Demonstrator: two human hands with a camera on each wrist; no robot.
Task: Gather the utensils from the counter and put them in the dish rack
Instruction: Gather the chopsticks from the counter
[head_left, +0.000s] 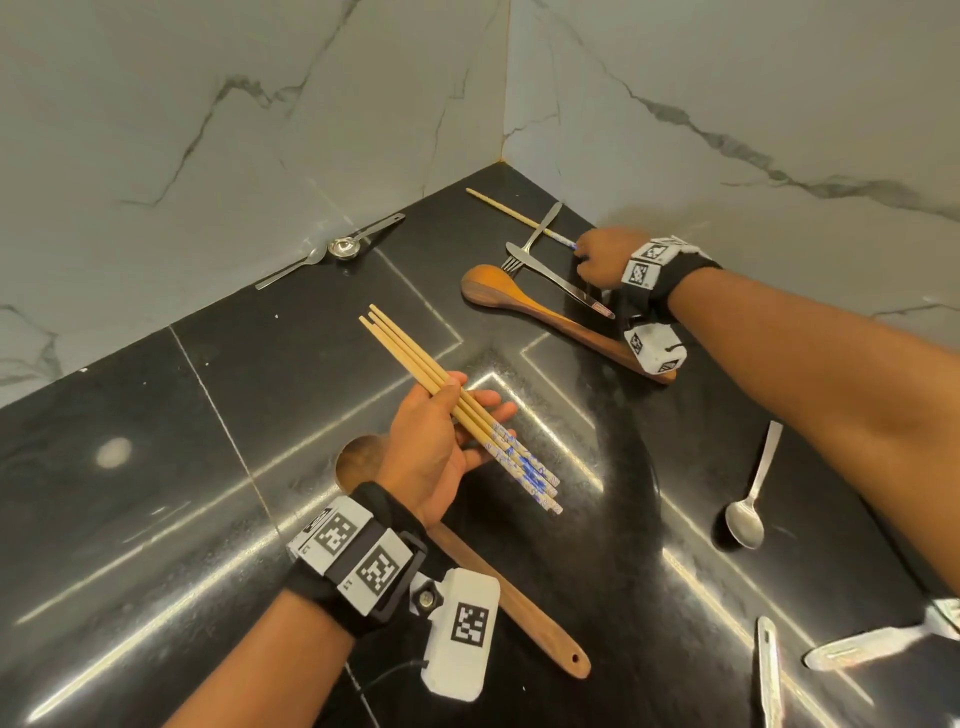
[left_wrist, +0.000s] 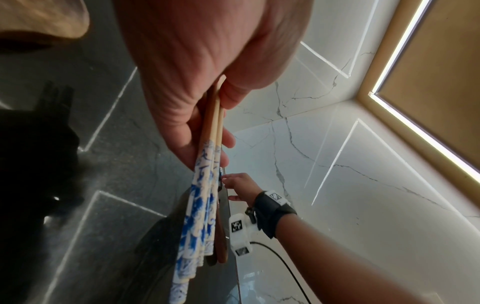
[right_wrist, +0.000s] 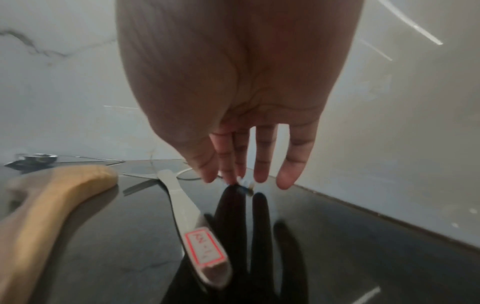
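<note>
My left hand (head_left: 447, 441) hovers over the black counter (head_left: 156, 467), thumb curled over a bundle of three wooden chopsticks (head_left: 457, 410) with blue-and-white ends (left_wrist: 200, 195). My right hand (head_left: 597, 254) reaches toward the corner. Its straight fingertips (right_wrist: 259, 176) come down on the blue-patterned end (right_wrist: 245, 184) of a single chopstick (head_left: 511, 210) that lies on the counter. That chopstick passes under a fork (head_left: 537, 234). Beside the hand lie a table knife (head_left: 556, 278) and a wooden spoon (head_left: 519, 299). No dish rack shows in any view.
A wooden spatula (head_left: 519, 608) lies under my left wrist. A metal spoon (head_left: 753, 499) and two pale utensils (head_left: 862, 647) sit at the front right. A small steel measuring spoon (head_left: 345, 247) rests by the left marble wall (head_left: 208, 130). Walls close the corner.
</note>
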